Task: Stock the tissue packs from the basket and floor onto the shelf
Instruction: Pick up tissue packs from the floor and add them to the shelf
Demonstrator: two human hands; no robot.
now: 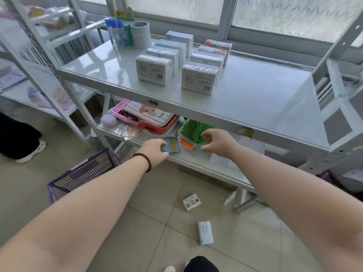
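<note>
Two tissue packs lie on the floor tiles, both well below and nearer the camera than the hands: one pack (191, 201) flat with its printed face up, turned slightly askew to the tile seams, and a second pack (205, 232) beyond a seam from it, its long axis running roughly toward the camera. Eight more packs stand on the top shelf (255, 99) in two rows running back toward the window, the front pair (154, 70) (199, 77) upright with barcoded faces toward the camera and set back from the shelf's front edge. To the right of the rows the shelf surface is bare out to the corner post; to the left it is bare up to the tape rolls (140, 34) and tubes at the back. The purple basket (82, 173) sits on the floor at the left, beside the shelf post, tilted; its contents cannot be made out. Both arms reach forward at the level of the lower shelf's front edge. The left hand (155, 152) has its fingers curled downward, holding nothing. The right hand (218, 143) is spread with fingers apart and loosely bent, also holding nothing.
</note>
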